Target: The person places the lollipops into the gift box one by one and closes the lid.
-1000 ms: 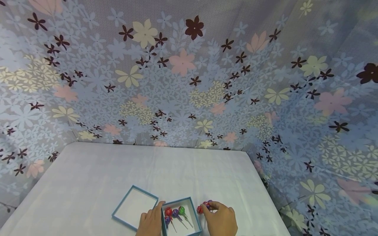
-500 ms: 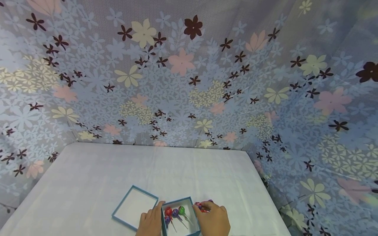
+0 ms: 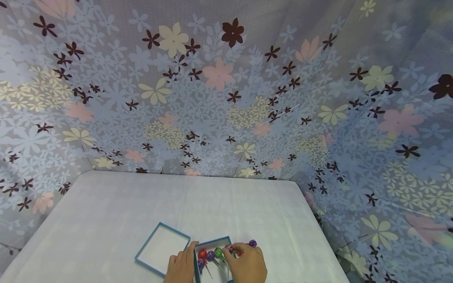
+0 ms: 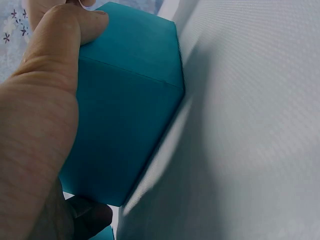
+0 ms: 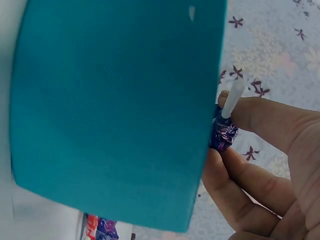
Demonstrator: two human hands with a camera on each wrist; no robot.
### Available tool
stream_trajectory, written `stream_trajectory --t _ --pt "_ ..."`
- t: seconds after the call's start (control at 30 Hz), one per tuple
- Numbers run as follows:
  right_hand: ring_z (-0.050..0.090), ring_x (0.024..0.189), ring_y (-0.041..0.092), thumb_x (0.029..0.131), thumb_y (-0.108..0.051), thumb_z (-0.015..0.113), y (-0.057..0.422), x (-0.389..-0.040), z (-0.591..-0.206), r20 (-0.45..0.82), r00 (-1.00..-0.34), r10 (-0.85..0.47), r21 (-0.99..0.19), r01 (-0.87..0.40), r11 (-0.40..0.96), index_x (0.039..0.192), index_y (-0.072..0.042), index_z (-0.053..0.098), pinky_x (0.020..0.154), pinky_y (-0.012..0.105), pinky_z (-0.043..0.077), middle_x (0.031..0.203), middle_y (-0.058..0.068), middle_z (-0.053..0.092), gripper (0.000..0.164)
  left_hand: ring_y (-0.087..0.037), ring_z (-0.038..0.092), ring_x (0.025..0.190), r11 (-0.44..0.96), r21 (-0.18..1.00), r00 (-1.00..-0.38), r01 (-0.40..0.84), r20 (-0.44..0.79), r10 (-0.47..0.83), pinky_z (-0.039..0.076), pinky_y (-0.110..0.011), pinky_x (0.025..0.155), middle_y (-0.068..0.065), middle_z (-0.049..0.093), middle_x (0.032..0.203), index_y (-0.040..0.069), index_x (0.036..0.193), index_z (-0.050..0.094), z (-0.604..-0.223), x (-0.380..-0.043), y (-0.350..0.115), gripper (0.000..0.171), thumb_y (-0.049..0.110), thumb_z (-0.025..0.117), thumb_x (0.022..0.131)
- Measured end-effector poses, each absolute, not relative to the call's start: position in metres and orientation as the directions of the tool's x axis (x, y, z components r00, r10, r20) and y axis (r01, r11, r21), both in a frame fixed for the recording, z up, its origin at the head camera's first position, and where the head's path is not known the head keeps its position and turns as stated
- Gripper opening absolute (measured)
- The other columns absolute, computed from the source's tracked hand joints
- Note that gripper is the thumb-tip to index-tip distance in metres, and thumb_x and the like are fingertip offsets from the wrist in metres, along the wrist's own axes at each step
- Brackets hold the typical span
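Note:
A teal box with a white inside stands at the front of the table. My left hand grips its left wall, the thumb at the near side in the left wrist view. Inside lie a red lollipop, a green lollipop and purple lollipops. My right hand pinches a dark purple wrapped lollipop between thumb and fingers, above the box's right wall. Its white stick points upward in the right wrist view. The right hand hides part of the box.
A shallow teal-edged lid, white inside, lies left of the box, partly behind the left hand. Right of the box, a purple lollipop and a partly hidden red one lie on the white-covered table. Flowered cloth hangs behind.
My right hand has picked up a lollipop from the group right of the box and carried it left, over the box's right wall. The left hand and the box have stayed in place.

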State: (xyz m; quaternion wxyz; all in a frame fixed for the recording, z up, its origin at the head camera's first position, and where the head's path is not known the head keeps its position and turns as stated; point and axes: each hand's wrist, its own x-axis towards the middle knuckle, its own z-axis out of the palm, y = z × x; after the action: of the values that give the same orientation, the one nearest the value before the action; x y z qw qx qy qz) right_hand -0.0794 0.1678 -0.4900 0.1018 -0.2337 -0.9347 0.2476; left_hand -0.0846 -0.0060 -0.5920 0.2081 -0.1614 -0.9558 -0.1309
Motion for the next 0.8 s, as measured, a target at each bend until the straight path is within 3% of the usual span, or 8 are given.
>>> stream_trajectory --t 0.1,0.23,0.33,0.5,0.63,0.8 --pt "0.050 0.070 0.013 0.064 -0.047 0.090 0.166 -0.079 -0.494 0.088 -0.875 0.476 -0.510 0.371 0.776 0.079 -0.027 0.080 0.058 0.036 0.046 0.071 -0.008 0.061 0.026 -0.010 0.041 0.073 0.904 0.233 -0.895 0.359 0.361 0.262 0.024 -0.027 0.065 0.002 0.060 0.103 0.007 0.136 0.045 -0.589 -0.085 -0.007 0.056 0.028 0.065 0.088" --pt "0.050 0.070 0.013 0.064 -0.046 0.090 0.165 -0.079 -0.499 0.118 -0.885 0.450 -0.508 0.336 0.793 0.080 -0.026 0.080 0.058 0.036 0.048 0.072 -0.008 0.062 0.027 -0.012 0.042 0.077 0.886 0.317 -0.934 0.339 0.225 0.277 0.025 -0.029 0.067 -0.001 0.060 0.112 0.005 0.139 0.040 -0.583 -0.087 -0.010 0.074 0.051 0.063 0.087" --pt "0.053 0.072 0.013 0.062 -0.046 0.091 0.163 -0.079 -0.502 0.126 -0.889 0.441 -0.504 0.325 0.800 0.081 -0.026 0.081 0.062 0.040 0.051 0.072 -0.009 0.066 0.029 -0.011 0.041 0.076 0.886 0.312 -0.931 0.343 0.237 0.277 0.025 -0.029 0.067 -0.001 0.060 0.111 0.005 0.139 0.040 -0.582 -0.086 -0.011 0.073 0.050 0.063 0.087" --pt "0.054 0.073 0.014 0.061 -0.048 0.091 0.161 -0.079 -0.507 0.138 -0.893 0.429 -0.506 0.309 0.805 0.081 -0.025 0.081 0.064 0.041 0.051 0.071 -0.011 0.067 0.032 -0.010 0.039 0.073 0.894 0.274 -0.914 0.354 0.303 0.269 0.024 -0.028 0.065 0.001 0.059 0.106 0.006 0.137 0.042 -0.584 -0.086 -0.009 0.057 0.030 0.062 0.090" --pt "0.053 0.072 0.012 0.061 -0.049 0.090 0.160 -0.081 -0.510 0.130 -0.899 0.418 -0.509 0.301 0.807 0.082 -0.027 0.081 0.060 0.038 0.049 0.071 -0.014 0.067 0.031 -0.009 0.039 0.073 0.896 0.264 -0.911 0.356 0.309 0.271 0.024 -0.027 0.065 0.001 0.059 0.105 0.006 0.138 0.042 -0.584 -0.087 -0.009 0.058 0.034 0.061 0.091" --pt "0.055 0.076 0.014 0.063 -0.048 0.090 0.158 -0.082 -0.511 0.102 -0.912 0.397 -0.492 0.300 0.817 0.081 -0.028 0.080 0.060 0.041 0.051 0.073 -0.013 0.067 0.028 -0.010 0.040 0.075 0.896 0.279 -0.922 0.347 0.279 0.270 0.024 -0.028 0.066 0.001 0.059 0.107 0.006 0.138 0.041 -0.584 -0.087 -0.011 0.074 0.056 0.061 0.087"
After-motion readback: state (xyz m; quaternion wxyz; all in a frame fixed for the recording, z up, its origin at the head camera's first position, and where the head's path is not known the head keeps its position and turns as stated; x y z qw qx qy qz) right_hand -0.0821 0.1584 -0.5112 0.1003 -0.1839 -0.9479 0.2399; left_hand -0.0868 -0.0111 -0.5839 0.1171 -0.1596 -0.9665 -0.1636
